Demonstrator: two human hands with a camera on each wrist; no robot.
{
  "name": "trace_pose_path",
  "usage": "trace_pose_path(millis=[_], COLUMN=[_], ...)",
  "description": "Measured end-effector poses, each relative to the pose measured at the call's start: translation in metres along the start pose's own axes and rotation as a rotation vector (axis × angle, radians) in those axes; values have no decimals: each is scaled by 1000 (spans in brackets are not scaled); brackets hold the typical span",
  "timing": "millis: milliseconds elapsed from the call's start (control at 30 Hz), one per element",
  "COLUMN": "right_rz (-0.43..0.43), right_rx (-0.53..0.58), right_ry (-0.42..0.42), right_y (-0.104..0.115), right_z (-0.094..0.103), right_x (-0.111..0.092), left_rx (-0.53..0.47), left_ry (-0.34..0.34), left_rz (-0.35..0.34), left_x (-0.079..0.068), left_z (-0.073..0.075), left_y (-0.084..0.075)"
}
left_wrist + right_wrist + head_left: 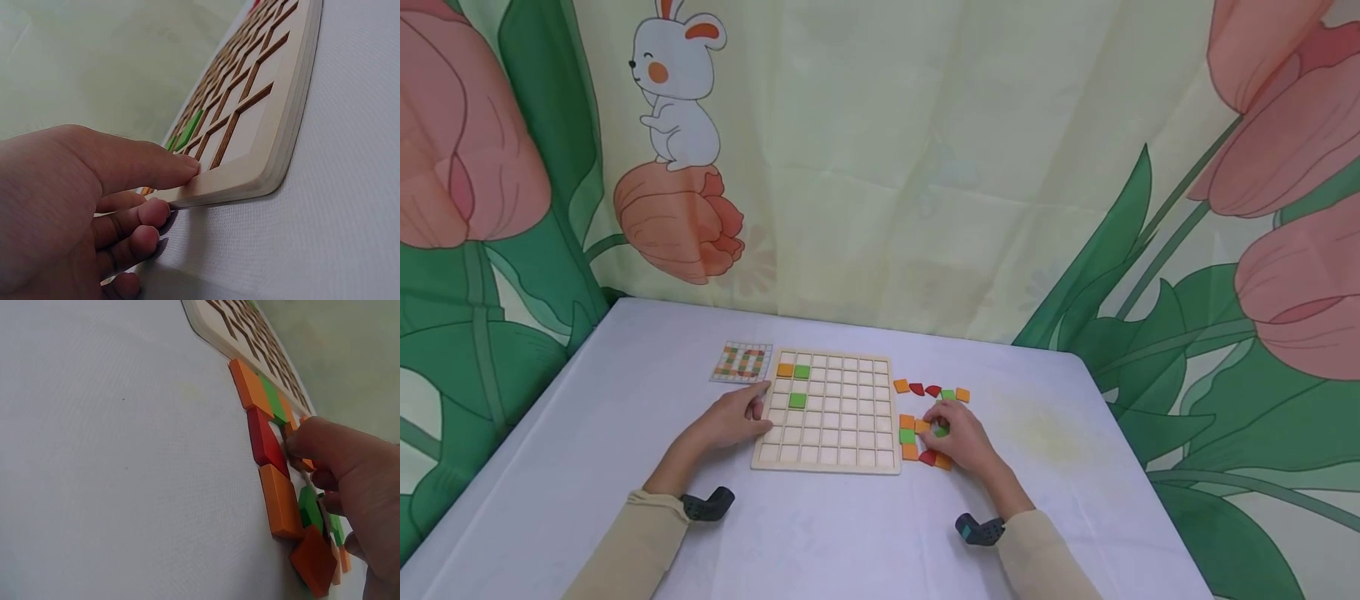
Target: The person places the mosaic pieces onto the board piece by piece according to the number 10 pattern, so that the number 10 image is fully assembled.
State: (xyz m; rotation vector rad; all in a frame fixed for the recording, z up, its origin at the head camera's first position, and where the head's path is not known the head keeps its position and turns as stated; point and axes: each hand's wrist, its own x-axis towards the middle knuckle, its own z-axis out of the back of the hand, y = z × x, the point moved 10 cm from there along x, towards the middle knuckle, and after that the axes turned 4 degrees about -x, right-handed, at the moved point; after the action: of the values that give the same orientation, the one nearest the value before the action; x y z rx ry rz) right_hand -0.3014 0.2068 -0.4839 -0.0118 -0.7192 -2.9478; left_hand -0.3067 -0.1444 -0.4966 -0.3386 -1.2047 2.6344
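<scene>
My left hand (730,419) holds the left edge of a wooden grid board (829,437). In the left wrist view its thumb (172,170) lies on the board's rim, with the other fingers curled at and below the edge. An orange square tile (785,370) and two green tiles (797,401) sit in cells at the board's upper left. Right of the board, my right hand (961,429) pinches an orange tile (922,426) between thumb and index finger, low among loose tiles. The hand partly hides a green tile (942,432) beneath it.
A small pattern card (741,362) lies at the board's upper left. Loose tiles flank the board's right side: an orange square (901,386), red curved pieces (917,389), and a green square (907,437) among several others. A printed curtain (880,167) hangs behind the white-covered table (820,533).
</scene>
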Motion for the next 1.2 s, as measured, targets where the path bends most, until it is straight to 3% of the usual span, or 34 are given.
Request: trace_pose_path(millis=[467,1200], right_rz=[55,272], right_rx=[83,74], right_ry=[-25,9], right_y=[18,78], right_z=[-2,-17], right_x=[4,20], left_rx=[-2,24], left_ry=[1,4], left_rz=[11,-1], left_x=[-1,1], left_z=[-2,0], left_y=[1,1])
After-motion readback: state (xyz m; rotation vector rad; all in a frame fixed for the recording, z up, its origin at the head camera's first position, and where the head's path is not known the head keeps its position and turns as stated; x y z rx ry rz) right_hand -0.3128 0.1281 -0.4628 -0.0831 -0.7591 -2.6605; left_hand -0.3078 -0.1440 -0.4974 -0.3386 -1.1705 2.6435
